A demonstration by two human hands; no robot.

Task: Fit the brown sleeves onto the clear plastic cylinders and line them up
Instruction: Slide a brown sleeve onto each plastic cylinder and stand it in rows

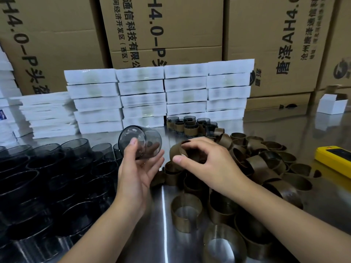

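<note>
My left hand holds a clear smoky plastic cylinder tilted on its side above the table, thumb on its wall. My right hand pinches a brown sleeve just right of the cylinder, lifted off the pile. A heap of loose brown sleeves spreads across the table's right half. Many bare dark cylinders crowd the left side. Several sleeved cylinders stand in rows at the back centre.
Stacks of white flat boxes form a wall behind the work area, with big cardboard cartons behind them. A yellow device lies at the right edge. A small open white box stands far right on the steel table.
</note>
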